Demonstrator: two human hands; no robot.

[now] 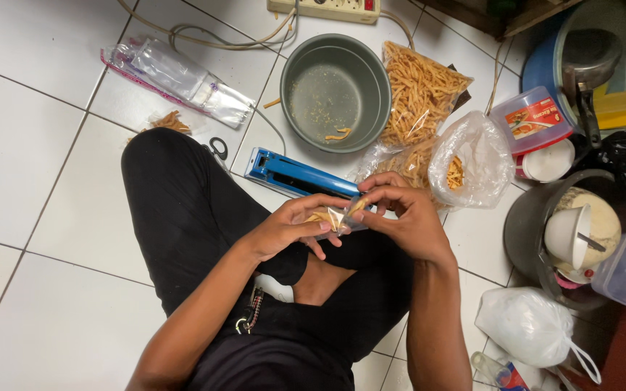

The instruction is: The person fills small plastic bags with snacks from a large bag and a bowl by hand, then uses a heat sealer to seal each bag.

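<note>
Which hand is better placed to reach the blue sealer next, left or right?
Probably the left hand: the blue sealer lies just beyond its fingers. The right hand is pinching the top of the small clear pouch and sits farther right.

The person sat cross-legged, both forearms reaching forward from the bottom of the view and meeting over the lap. The left hand (288, 228) lay palm up, fingers curled inward, thumb pressed toward the fingertips in a pinch. The right hand (400, 213) arched over from the other side, knuckles up, wrist bent, its fingertips closed together against those of the left. Both arms were bare.
</note>
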